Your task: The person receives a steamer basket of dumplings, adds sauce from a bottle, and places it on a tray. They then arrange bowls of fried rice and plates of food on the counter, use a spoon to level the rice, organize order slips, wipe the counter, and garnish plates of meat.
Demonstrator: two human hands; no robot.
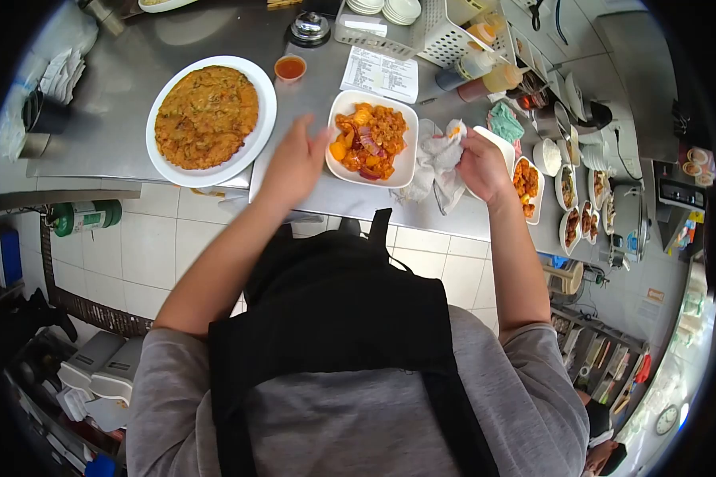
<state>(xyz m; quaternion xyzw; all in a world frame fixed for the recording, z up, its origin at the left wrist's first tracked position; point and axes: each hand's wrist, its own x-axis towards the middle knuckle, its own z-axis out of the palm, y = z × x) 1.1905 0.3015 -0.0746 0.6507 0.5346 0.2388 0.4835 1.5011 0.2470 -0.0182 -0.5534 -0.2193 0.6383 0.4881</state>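
Observation:
A square white bowl of orange-red saucy pieces with red onion stands on the steel counter before me. Just off its left rim is my left hand, slightly blurred, thumb and fingers apart and nothing in them. To the right of the bowl, my right hand pinches a crumpled white cloth, whose lower part hangs down by the counter edge. An orange stain marks the cloth near my fingers. Partly behind that hand lies a white dish.
A round white plate with a large browned pancake is at left, near a small sauce cup. A printed receipt, squeeze bottles and a green cloth lie behind. Filled bowls line the right side. Another person appears lower right.

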